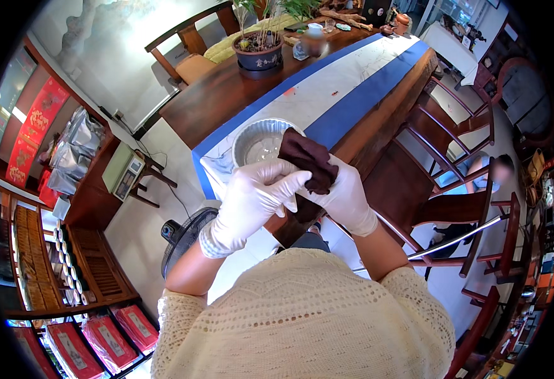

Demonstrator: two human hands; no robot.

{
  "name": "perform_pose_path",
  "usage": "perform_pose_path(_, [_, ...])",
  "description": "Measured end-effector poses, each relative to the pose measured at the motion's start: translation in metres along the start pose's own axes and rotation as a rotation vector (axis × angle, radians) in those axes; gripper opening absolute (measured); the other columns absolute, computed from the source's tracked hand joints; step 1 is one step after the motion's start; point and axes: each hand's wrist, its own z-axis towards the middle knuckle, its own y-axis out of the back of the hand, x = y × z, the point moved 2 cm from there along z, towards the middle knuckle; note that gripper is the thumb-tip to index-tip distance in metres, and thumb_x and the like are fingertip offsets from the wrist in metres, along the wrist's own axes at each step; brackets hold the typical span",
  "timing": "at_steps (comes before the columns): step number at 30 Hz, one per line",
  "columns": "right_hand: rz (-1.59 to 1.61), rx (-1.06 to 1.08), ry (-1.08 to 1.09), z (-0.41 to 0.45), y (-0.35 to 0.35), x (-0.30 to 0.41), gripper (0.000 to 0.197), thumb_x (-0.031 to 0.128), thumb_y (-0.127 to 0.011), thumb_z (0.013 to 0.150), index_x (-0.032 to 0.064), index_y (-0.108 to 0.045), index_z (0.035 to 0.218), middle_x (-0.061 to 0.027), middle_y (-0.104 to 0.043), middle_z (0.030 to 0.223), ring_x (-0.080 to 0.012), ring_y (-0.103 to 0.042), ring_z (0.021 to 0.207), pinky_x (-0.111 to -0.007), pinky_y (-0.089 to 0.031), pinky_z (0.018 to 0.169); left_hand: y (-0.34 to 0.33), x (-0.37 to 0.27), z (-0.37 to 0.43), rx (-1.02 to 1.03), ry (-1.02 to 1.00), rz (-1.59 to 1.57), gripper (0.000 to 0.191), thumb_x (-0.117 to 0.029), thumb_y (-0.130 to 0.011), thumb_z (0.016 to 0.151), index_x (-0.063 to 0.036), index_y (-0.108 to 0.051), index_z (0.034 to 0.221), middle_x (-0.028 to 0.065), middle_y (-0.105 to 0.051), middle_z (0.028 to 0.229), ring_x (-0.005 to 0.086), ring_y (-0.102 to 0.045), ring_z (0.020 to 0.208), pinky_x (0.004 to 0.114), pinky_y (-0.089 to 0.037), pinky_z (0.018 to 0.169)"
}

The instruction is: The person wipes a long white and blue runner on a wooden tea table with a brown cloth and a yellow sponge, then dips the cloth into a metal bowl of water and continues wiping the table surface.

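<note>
My right hand (pixel 348 201), in a white glove, grips a folded dark brown cloth (pixel 307 161) above the near end of the table. Close against it on the left is my left hand (pixel 260 201), gloved too, its fingers bent and one fingertip overlapping the cloth's lower edge. Whether the left fingers pinch the cloth is hidden. Just beyond both hands stands a round fluted basin (pixel 246 135) with what looks like clear water in it. The cloth and left hand cover part of its rim.
A blue and white runner (pixel 314 102) lies along the wooden table (pixel 201 106). Farther back stands a potted plant (pixel 259 57). A black fan (pixel 187 237) is at my left, wooden chairs (pixel 447 208) at my right. A person (pixel 475 173) is beyond the chairs.
</note>
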Motion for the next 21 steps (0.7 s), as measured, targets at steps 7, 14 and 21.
perform_pose_path(7, [0.078,-0.016,0.202,0.003,-0.012,0.011,0.051,0.013,-0.066,0.08,-0.0017,-0.047,0.125,-0.0084,-0.059,0.108,-0.0126,-0.055,0.091,-0.029,-0.047,0.08,0.001,0.004,0.008,0.033,0.014,0.122,0.024,-0.023,-0.062,0.088,-0.0006,-0.063,0.081,0.0019,-0.06,0.064,0.0056,-0.055,0.053,0.019,-0.043,0.048])
perform_pose_path(14, [0.077,-0.016,0.025,-0.005,-0.003,0.006,0.052,0.016,-0.068,0.08,-0.0027,-0.048,0.124,-0.0055,-0.061,0.103,-0.0097,-0.054,0.091,-0.026,-0.044,0.083,0.013,0.013,0.005,-0.06,-0.126,-0.033,0.028,-0.026,-0.057,0.091,-0.0032,-0.059,0.075,-0.0004,-0.052,0.054,0.0063,-0.048,0.046,0.02,-0.037,0.046])
perform_pose_path(21, [0.182,-0.064,-0.051,-0.012,-0.001,0.003,0.045,0.012,-0.07,0.076,-0.0037,-0.053,0.114,-0.0067,-0.061,0.098,-0.0106,-0.054,0.089,-0.027,-0.045,0.08,0.021,0.011,0.003,-0.277,-0.22,-0.221,0.033,-0.03,-0.057,0.09,-0.0042,-0.057,0.07,0.0013,-0.051,0.05,0.0088,-0.046,0.043,0.023,-0.043,0.053])
